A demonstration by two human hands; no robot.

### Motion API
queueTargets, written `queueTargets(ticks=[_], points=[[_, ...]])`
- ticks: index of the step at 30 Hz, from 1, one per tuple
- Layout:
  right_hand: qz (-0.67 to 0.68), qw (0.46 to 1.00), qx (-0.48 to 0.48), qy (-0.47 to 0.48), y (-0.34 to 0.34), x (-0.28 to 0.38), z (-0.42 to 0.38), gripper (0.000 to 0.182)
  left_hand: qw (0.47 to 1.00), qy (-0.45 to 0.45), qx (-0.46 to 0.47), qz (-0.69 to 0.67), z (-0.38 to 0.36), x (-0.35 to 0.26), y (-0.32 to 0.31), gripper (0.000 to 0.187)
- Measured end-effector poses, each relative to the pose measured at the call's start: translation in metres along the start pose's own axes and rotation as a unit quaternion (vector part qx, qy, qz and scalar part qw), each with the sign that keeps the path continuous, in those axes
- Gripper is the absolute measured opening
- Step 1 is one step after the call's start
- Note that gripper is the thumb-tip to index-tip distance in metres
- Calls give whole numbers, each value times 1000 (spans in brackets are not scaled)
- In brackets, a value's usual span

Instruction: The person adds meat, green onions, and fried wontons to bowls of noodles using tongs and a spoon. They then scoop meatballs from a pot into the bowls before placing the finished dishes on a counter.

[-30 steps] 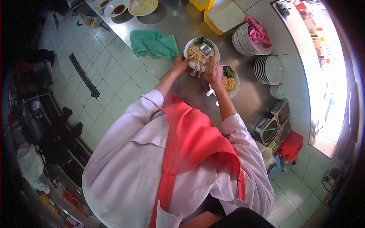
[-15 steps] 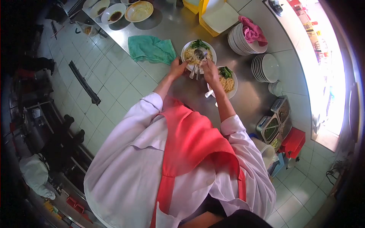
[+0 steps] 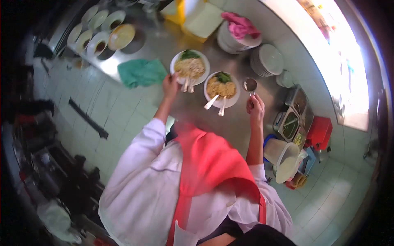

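My left hand (image 3: 170, 85) grips the near left rim of a white bowl (image 3: 208, 67) of noodles, greens and a pale topping. Two utensil handles stick out over that bowl's near edge. Out to the right, my right hand (image 3: 255, 107) is closed round the handle of a small ladle (image 3: 250, 85) with a dark round bowl. Between my hands sits a second white bowl (image 3: 211, 101) with noodles (image 3: 221, 87) and dark greens; a white spoon (image 3: 211, 102) and another pale handle lean over its near side.
A green cloth (image 3: 141, 73) lies at the counter's left edge. Several sauce bowls (image 3: 122, 37) stand at the far left. Stacked plates (image 3: 267, 59) and a bowl stack under a pink cloth (image 3: 240, 25) are at the back right. Metal food containers (image 3: 289, 123) and a plastic tub (image 3: 283, 153) sit at right.
My right hand has moved right with the ladle, away from the left noodle bowl, uncovering a pale topping. My left hand stays at that bowl's rim. The view has shifted.
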State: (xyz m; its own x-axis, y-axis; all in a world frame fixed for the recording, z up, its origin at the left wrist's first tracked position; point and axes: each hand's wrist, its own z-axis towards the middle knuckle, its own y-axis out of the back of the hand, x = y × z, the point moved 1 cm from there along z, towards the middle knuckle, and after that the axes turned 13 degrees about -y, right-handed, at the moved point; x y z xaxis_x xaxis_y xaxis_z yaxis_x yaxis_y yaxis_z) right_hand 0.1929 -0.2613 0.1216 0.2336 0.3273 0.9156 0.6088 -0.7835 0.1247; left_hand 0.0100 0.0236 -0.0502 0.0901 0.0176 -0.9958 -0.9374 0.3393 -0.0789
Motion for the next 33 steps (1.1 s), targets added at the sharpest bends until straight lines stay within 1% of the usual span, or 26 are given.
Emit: queueTargets(ticks=[1,2,3,5,6,7,9,10,12,13,14,15,16,18,20,22,23,24,25,26,27,28,29,31,32,33], points=[[95,992,-21,-76,17,7,-8,18,1000,-12,5,2,9,17,3,39],[106,990,-63,-69,38,7,-19,18,999,2,9,50,3,-7,0,37],[103,986,-114,-63,61,7,-32,18,998,66,-6,-8,-2,-30,-7,34],[124,972,-196,-46,109,13,-61,18,995,38,66,58,2,-14,5,35],[132,959,-247,-43,137,18,-79,18,997,46,42,-55,-3,-26,-3,34],[154,950,-270,-37,164,23,-91,17,993,52,80,-66,-5,-17,-5,34],[174,933,-313,-33,220,18,-102,17,995,55,34,-82,0,1,12,35],[169,926,-337,-32,258,13,-104,17,992,51,58,-103,-4,0,14,38],[111,902,-417,16,324,2,-102,19,983,133,-53,-118,-23,-15,7,36],[106,893,-437,27,355,-8,-96,20,986,132,-24,-95,-30,-17,6,33],[159,886,-435,18,387,-26,-83,20,989,130,-3,-65,-38,-19,5,31],[257,887,-383,-7,411,-39,-70,19,988,126,-78,-42,-52,-26,-5,23],[221,893,-382,-88,438,-61,-55,15,989,116,-83,-21,-58,-17,5,20],[277,892,-337,-120,444,-72,-28,13,991,88,-100,14,-78,-28,-1,20],[259,897,-308,-182,475,-99,11,15,989,69,-114,57,-103,-31,-12,15],[171,921,-302,-175,514,-140,40,22,991,68,-98,68,-126,-31,-16,13],[148,918,-319,-183,514,-141,49,18,992,54,-87,76,-141,-23,-14,12],[214,937,-241,-131,567,-192,73,19,992,31,-85,84,-149,-16,-14,11],[167,948,-237,-132,559,-189,84,18,995,39,-84,45,-156,-8,-11,12],[148,956,-222,-121,551,-185,85,19,988,71,-77,117,-165,-21,-20,12],[138,963,-208,-105,543,-180,85,21,986,82,-133,64,-172,-35,-35,11],[140,965,-202,-90,536,-177,84,23,982,85,-126,109,-171,-45,-43,10],[141,966,-201,-80,530,-173,81,26,983,93,-126,94,-168,-40,-42,12],[154,963,-214,-61,529,-168,68,33,982,181,-61,2,-157,-52,-49,26],[67,967,-216,-116,559,-203,89,27,974,221,-23,-44,-155,-52,-57,33],[-15,953,-195,-234,546,-169,74,34,971,233,35,-42,-152,-53,-65,39]])
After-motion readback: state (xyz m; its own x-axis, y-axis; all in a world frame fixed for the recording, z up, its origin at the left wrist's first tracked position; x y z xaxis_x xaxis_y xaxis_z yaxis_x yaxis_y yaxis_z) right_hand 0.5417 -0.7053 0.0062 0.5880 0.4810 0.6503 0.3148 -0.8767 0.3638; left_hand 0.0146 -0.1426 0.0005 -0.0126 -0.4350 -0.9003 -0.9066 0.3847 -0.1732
